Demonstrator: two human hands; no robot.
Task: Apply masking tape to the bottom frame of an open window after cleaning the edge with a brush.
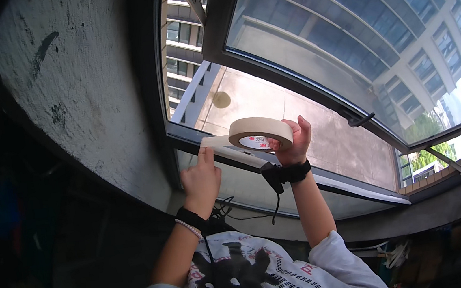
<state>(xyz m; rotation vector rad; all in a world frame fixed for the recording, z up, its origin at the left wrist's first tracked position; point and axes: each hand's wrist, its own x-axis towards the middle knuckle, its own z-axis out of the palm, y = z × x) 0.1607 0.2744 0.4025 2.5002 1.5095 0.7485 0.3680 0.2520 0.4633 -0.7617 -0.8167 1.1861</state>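
Your right hand [294, 141] grips the tape roll [260, 132]; your left hand [200, 180], at nine o'clock, pins its end. Uneven pull could wrinkle the strip off the window frame [328, 180].

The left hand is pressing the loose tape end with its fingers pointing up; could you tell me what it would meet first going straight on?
Probably the dark window frame: the left hand holds the tape end right against it. Depth is hard to judge here.

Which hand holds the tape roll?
The right hand grips the beige tape roll; the left hand only pinches the pulled-out tape end at the window frame.
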